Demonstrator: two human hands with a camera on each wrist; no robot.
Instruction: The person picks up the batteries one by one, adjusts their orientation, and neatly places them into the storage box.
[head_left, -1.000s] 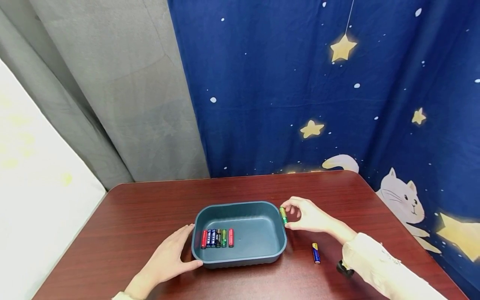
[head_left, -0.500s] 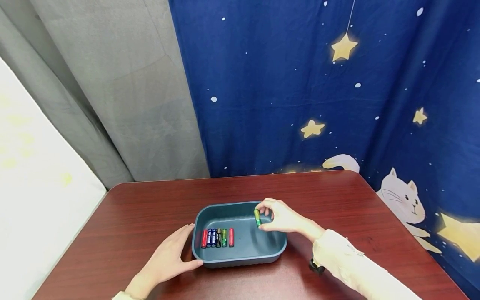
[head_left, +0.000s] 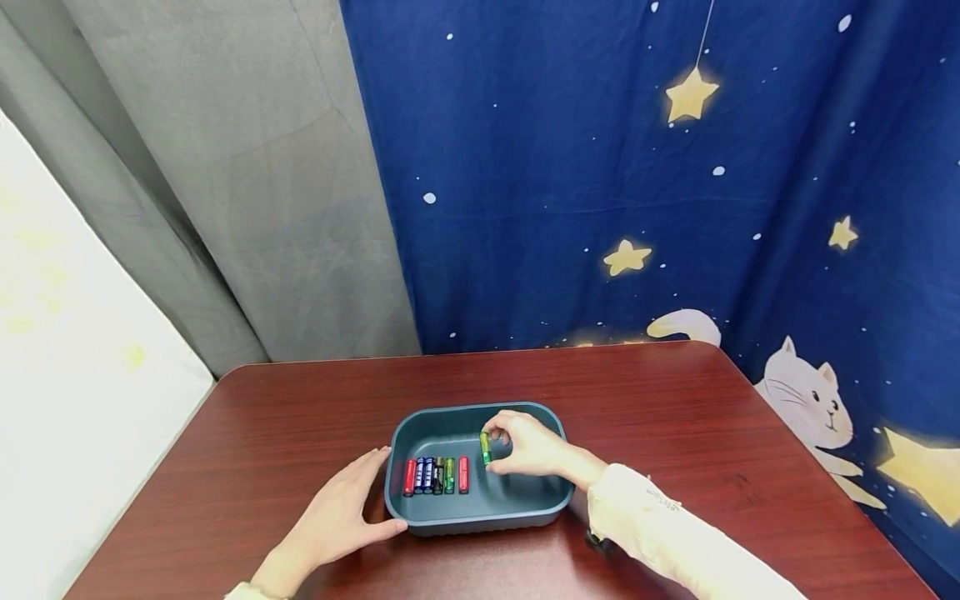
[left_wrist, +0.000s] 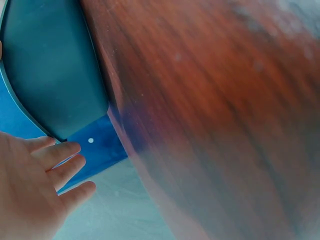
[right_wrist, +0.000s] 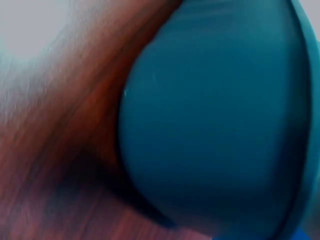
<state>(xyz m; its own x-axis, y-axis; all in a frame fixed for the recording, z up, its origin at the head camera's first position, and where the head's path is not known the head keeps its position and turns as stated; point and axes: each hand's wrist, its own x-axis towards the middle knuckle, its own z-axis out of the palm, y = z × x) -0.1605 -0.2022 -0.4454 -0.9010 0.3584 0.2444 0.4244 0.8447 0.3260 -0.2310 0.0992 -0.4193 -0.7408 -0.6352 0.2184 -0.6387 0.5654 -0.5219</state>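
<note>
A dark teal basin [head_left: 517, 518] stands on the table. Its left part holds a row of AA-size batteries: a red battery [head_left: 409, 477] at the left end, two blue ones, a dark one, a green battery [head_left: 449, 476], then another red battery [head_left: 463, 475] slightly apart. Over the middle of the basin, my right hand [head_left: 529, 446] pinches a yellow-green battery [head_left: 485, 447] between thumb and fingers, held nearly upright. My left hand [head_left: 333, 508] touches the basin's left side, thumb near the front corner; the left wrist view shows its fingers [left_wrist: 67, 170] extended. The right wrist view shows the basin's outer wall [right_wrist: 215, 115], no hand.
The reddish-brown wooden table [head_left: 300, 400] has rounded far corners. Behind it hang a grey curtain [head_left: 300, 208] and a blue star-patterned curtain [head_left: 540, 167]. My right sleeve [head_left: 675, 533] covers part of the table's right side.
My right hand has carried the yellow-green battery leftward from the basin's right rim to over its middle. The blue-and-yellow battery on the table is now hidden by the right sleeve. The left hand has stayed put.
</note>
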